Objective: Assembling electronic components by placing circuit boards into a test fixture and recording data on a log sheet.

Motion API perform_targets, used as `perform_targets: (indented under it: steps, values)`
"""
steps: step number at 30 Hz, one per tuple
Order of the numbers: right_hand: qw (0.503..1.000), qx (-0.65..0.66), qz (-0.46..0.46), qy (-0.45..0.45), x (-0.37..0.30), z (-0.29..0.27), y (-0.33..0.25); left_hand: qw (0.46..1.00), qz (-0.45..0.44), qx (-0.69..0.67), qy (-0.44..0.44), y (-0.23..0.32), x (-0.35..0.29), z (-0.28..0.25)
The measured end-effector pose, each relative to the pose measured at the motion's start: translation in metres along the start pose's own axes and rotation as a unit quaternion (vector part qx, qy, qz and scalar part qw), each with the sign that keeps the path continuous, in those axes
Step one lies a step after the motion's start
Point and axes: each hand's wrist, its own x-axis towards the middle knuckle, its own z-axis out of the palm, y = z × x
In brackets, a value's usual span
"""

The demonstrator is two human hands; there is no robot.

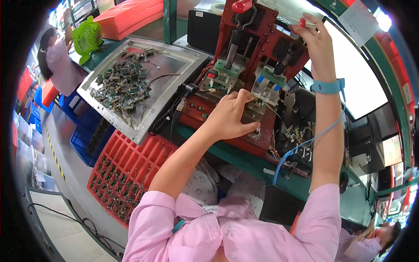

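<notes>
A red test fixture [198, 118] with two toggle-clamp presses stands before me on the bench. My right hand [321, 46], raised at the right press, has its fingers around the red-tipped clamp lever [302, 22]. A blue wrist strap [328, 86] with a coiled cord is on that wrist. Low in front of the presses is my left hand [231, 115], thumb and fingers apart, fingertips beside the right press's clear nest [264, 94]. A small board with wires appears to sit there, partly hidden by the fingers. Over the nest is a green press plate [274, 76].
At left a metal-framed tray [144, 131] bears a heap of small wired circuit boards [124, 83]. Below it stands a red divided crate [126, 153] with more boards. A bright monitor [371, 83] is at right, near loose connectors [301, 135]. A co-worker [59, 61] is at far left.
</notes>
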Motion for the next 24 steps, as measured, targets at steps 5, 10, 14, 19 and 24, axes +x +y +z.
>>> perform_targets:
  steps: [5,10,14,19,24]
  values:
    - [0.986,0.027,-0.159,0.031,-0.037,0.007,-0.018,0.998,0.035,0.000,0.044,0.001,0.000,0.000]
    - [0.952,-0.114,-0.263,0.111,-0.077,0.028,-0.004,0.985,-0.033,-0.075,0.155,0.006,-0.006,-0.003]
    - [0.950,-0.126,-0.268,0.098,-0.094,0.031,0.006,0.926,0.078,0.221,0.295,-0.010,-0.004,-0.031]
    - [0.970,-0.060,-0.215,0.092,-0.106,0.035,-0.002,0.953,-0.022,0.109,0.282,-0.027,0.008,-0.059]
    - [0.952,-0.095,-0.256,0.140,-0.132,0.051,-0.016,0.967,-0.083,0.043,0.237,-0.039,0.007,-0.081]
